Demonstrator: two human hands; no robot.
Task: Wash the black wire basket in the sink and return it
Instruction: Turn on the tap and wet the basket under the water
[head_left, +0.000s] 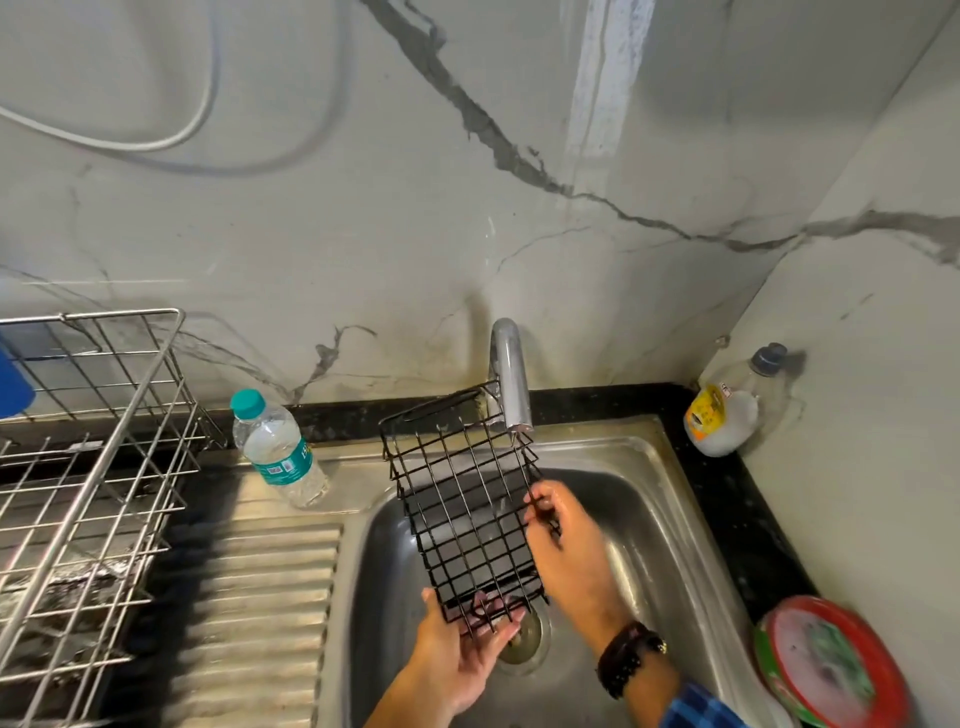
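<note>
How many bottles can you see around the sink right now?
2. A clear plastic water bottle with a teal cap stands left of the steel sink, by the drainboard. A clear soap bottle with a yellow label sits in the back-right corner. Others may lie outside the view.

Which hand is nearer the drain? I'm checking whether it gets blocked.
Left. The left hand holds the basket's near end right beside the drain, seemingly above it. The right hand grips the basket's right edge, farther up the sink.

Plastic water bottle (278, 451) beside steel dish rack (93, 467), soap bottle (727, 410) in corner, red-rimmed round container (831, 665) on counter
</note>
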